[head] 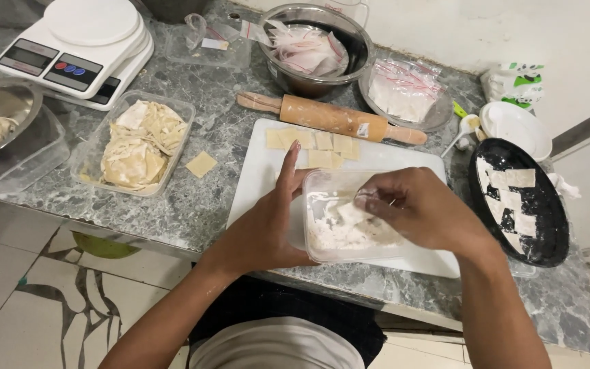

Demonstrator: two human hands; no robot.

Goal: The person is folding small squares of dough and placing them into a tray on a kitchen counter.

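While the left hand steadies the clear plastic tub by its near-left wall, fingers spread along the side, the right hand reaches over the rim with fingertips pinched narrowly on a small dough square above the flour. The tub sits on the white cutting board, toward its front edge. To do this well, I would judge a light pinch best, so the thin piece does not crease, and both faces should meet the flour before it lifts out. Behind the tub, more cut squares lie just before the rolling pin. Right of the tub, a black plate carries floured squares laid apart. On the bench, left of the board, a tray of dough scraps stands.
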